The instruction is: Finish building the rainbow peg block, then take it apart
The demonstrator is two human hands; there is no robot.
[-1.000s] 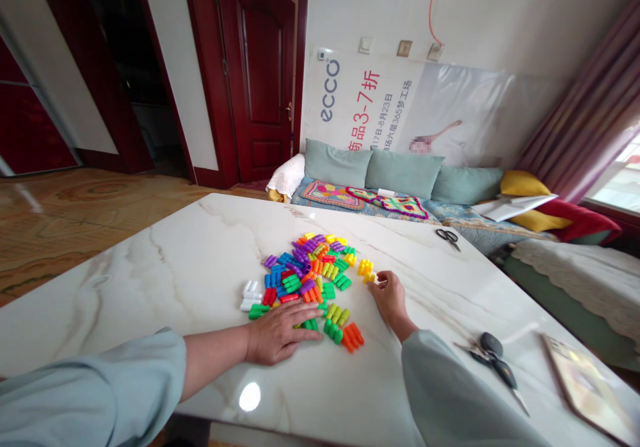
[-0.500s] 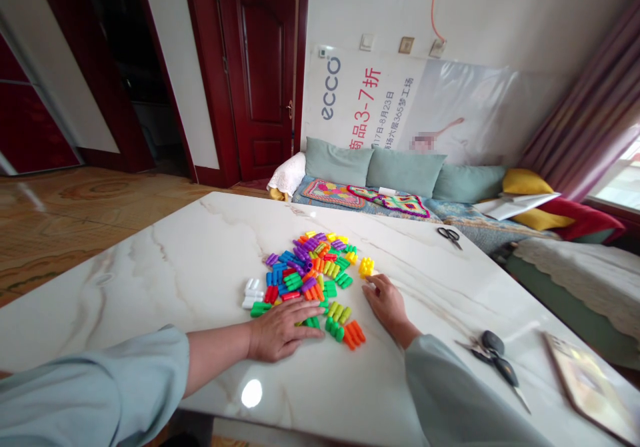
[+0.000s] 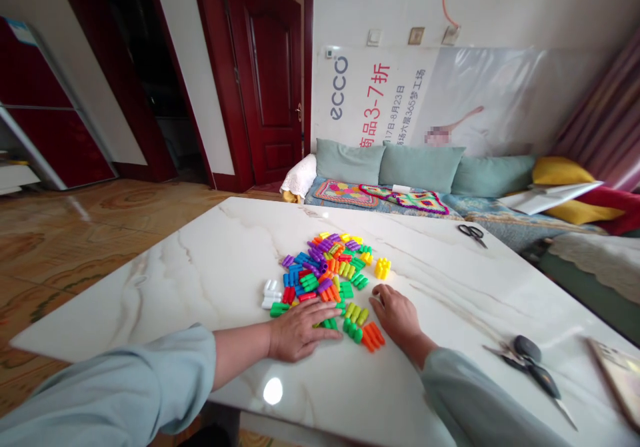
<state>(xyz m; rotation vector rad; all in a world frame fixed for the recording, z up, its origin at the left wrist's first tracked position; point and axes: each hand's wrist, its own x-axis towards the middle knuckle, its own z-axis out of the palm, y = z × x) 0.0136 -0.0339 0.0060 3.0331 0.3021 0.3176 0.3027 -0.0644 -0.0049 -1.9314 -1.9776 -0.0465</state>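
Note:
My left hand (image 3: 306, 330) lies flat with its fingers stretched over the near edge of a pile of coloured plastic building blocks (image 3: 320, 267). Under and beside its fingers are green blocks (image 3: 329, 324), partly hidden. To the right of the pile my right hand (image 3: 397, 310) rests on the table, fingers loosely bent and nothing seen in them. Just beyond its fingertips stands a yellow block (image 3: 383, 268), apart from the hand. Between the hands lie an olive-green block (image 3: 356, 313), a green block (image 3: 353, 330) and an orange block (image 3: 373, 336). White blocks (image 3: 271, 294) sit at the pile's left.
The marble-patterned table (image 3: 200, 254) carries black scissors (image 3: 472, 234) at the far right. Keys with a small blade (image 3: 537, 367) lie right of my right forearm, near a phone (image 3: 617, 374). A sofa with cushions (image 3: 420, 168) stands behind the table.
My right hand has drawn back slightly from the yellow block, which now stands clear of its fingertips. My left hand stays on the pile. The head view has turned a little left.

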